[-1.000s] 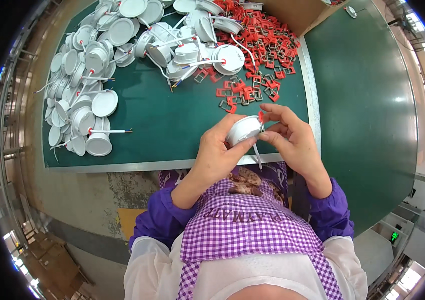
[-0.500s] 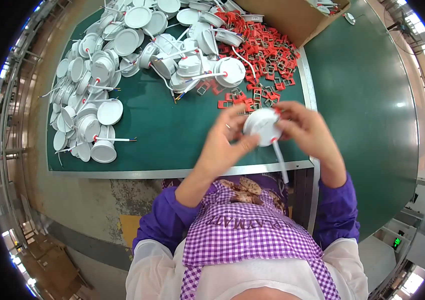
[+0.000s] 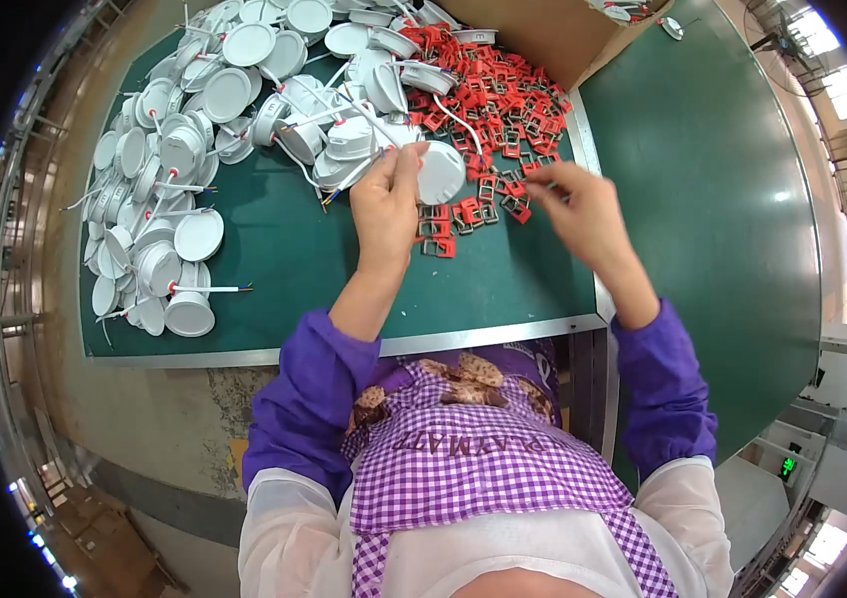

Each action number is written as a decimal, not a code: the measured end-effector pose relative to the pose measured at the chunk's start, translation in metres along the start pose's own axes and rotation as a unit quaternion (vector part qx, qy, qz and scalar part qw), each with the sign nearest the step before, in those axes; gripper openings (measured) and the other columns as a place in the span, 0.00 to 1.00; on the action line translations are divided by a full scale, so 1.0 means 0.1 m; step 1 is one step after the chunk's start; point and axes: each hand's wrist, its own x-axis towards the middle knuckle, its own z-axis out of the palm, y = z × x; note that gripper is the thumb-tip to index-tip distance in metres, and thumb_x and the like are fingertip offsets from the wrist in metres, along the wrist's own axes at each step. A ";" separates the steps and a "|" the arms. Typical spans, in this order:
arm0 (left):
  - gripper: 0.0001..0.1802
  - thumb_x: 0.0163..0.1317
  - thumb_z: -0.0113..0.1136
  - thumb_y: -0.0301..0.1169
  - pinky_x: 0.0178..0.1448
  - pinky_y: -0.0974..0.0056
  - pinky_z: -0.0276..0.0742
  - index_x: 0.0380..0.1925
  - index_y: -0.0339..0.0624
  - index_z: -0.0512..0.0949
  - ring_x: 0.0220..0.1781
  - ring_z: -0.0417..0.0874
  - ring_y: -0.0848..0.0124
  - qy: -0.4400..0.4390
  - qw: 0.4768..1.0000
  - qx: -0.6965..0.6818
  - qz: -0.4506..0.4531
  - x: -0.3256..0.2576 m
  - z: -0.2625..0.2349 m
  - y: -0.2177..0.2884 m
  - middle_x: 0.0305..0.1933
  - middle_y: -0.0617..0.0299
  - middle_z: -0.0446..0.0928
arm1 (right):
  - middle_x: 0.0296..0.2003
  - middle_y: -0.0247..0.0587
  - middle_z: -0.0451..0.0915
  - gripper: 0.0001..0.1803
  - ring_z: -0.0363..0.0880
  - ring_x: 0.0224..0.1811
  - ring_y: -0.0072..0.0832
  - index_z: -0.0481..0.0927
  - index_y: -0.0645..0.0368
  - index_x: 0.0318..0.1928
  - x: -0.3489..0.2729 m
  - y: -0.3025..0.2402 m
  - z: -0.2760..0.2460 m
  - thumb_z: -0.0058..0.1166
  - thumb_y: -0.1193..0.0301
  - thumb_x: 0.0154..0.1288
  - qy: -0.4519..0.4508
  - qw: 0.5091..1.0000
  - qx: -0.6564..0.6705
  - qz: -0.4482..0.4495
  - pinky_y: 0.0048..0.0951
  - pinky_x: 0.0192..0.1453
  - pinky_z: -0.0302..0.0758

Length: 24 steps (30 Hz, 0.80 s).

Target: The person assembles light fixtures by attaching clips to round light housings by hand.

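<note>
Left hand [image 3: 386, 204] raised over green counter [image 3: 343, 289], fingers [image 3: 409, 159] pinching rim of white round lamp housing [image 3: 440, 171], held on edge just above counter surface. Right hand [image 3: 583, 214] at 3 o'clock from housing, well apart from it, fingers [image 3: 543, 179] pressed together at tips; whether pinching something small, cannot tell. Heap of red clips [image 3: 488, 100] at 12 o'clock from both hands, reaching down to some loose clips between hands and just below housing. Pile of white housings [image 3: 324, 90] with thin wires at 11 o'clock from left hand, touching red heap. Second group of white housings [image 3: 149, 229] at 9 o'clock, near left edge of counter. Brown cardboard box [image 3: 533, 35] at 1 o'clock behind red heap. Purple sleeves and checked apron [image 3: 483, 478] at 6 o'clock.
</note>
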 end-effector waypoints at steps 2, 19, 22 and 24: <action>0.17 0.74 0.50 0.36 0.38 0.74 0.67 0.41 0.31 0.81 0.32 0.71 0.83 0.026 0.991 0.060 0.117 -0.19 0.07 0.08 0.30 0.67 0.78 | 0.34 0.46 0.82 0.09 0.81 0.35 0.39 0.83 0.60 0.41 -0.12 0.16 0.20 0.62 0.72 0.60 0.006 1.000 -0.014 -0.007 0.35 0.39 0.76; 0.29 0.58 0.62 0.13 0.60 0.63 0.76 0.59 0.30 0.66 0.54 0.79 0.69 -0.045 0.959 -0.235 -0.148 -0.90 -0.01 0.33 0.51 0.54 0.76 | 0.35 0.44 0.79 0.11 0.80 0.31 0.36 0.79 0.59 0.46 -0.32 -0.24 0.16 0.52 0.80 0.65 -0.015 0.994 0.093 0.054 0.34 0.37 0.76; 0.30 0.58 0.62 0.14 0.60 0.65 0.76 0.62 0.31 0.65 0.56 0.78 0.69 -0.063 0.967 -0.191 -0.155 -0.93 -0.01 0.23 0.52 0.55 0.76 | 0.35 0.39 0.81 0.09 0.78 0.28 0.23 0.79 0.61 0.47 -0.42 -0.34 0.13 0.51 0.80 0.67 -0.034 0.977 0.183 0.106 0.28 0.33 0.75; 0.30 0.58 0.63 0.14 0.59 0.66 0.77 0.60 0.30 0.66 0.55 0.78 0.69 -0.061 0.966 -0.198 -0.154 -0.96 0.03 0.20 0.52 0.55 0.76 | 0.36 0.37 0.81 0.09 0.76 0.28 0.17 0.79 0.62 0.47 -0.48 -0.34 0.14 0.51 0.80 0.68 -0.053 0.977 0.188 0.091 0.25 0.32 0.75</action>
